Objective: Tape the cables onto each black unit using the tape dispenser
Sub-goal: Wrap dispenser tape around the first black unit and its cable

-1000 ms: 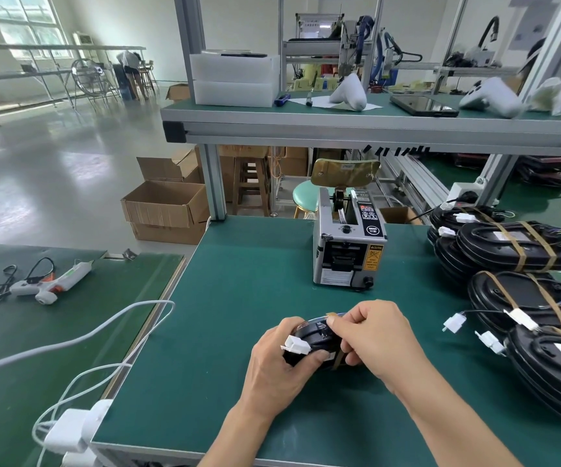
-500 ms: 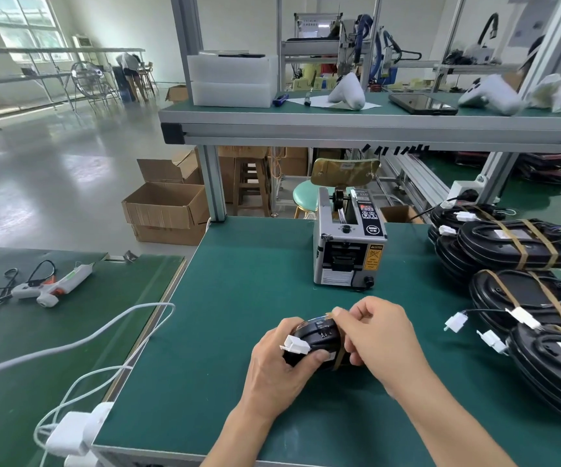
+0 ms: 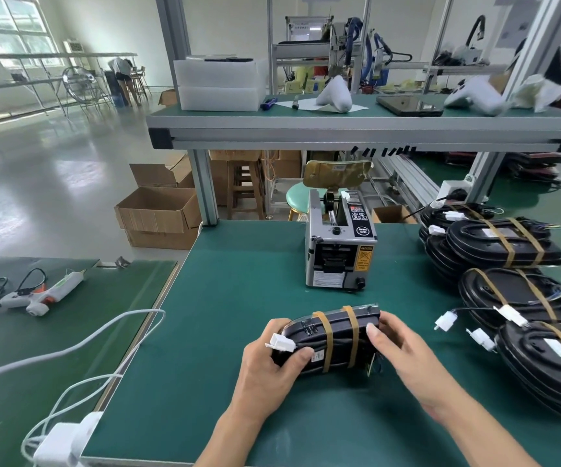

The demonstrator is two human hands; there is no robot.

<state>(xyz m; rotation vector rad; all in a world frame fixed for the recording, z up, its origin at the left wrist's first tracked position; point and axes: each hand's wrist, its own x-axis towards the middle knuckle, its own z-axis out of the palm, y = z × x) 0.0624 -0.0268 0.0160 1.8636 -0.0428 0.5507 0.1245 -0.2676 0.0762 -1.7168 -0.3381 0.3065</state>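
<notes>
On the left a glue gun point(image 3: 41, 293) lies on a side worktop, and white leads point(image 3: 80, 345) trail across it; neither looks to have a part in this step. On the main worktop point(image 3: 232, 298), near the front edge, the left hand point(image 3: 269, 369) grips one end of a black unit point(image 3: 331, 338), its thumb just beside the white plug point(image 3: 280, 342). Two tan tape bands point(image 3: 339, 335) cross the unit and pin the coiled cable against it, so this piece looks done. The right hand point(image 3: 403, 348) curls round the other end, thumb on the near face. Behind them, apart from the unit, the dispenser point(image 3: 339, 247) stands; I cannot tell whether a strip waits in its mouth. Further right, taped units point(image 3: 504, 244) lie stacked in a pile along the worktop's right side, each showing two bands. By my reckoning the held unit goes onto that pile next. No untaped unit shows, so how many are left cannot be told.
</notes>
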